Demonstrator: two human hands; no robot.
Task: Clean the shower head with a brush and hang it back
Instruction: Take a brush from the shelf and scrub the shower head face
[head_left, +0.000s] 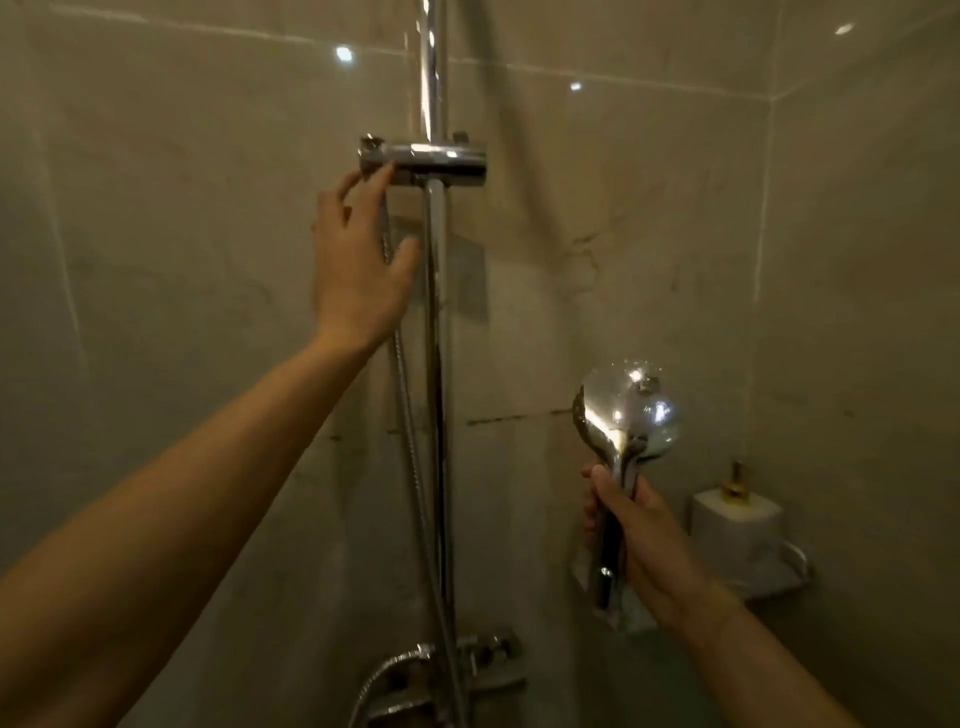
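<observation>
Tiled wall: shiny, pale tiles all around.
Rail: a long metal pole going up the wall.
Hose: bendy metal, hanging beside the rail.
Holder: on the rail, high up, with nothing in it.
Left hand: fingers spread, tips touching the holder's left end.
Shower head: low on the right, well away from the holder; looks hard, smooth and slippery, so the handle seems the best place to hold.
Right hand: wrapped tight around the handle.
</observation>
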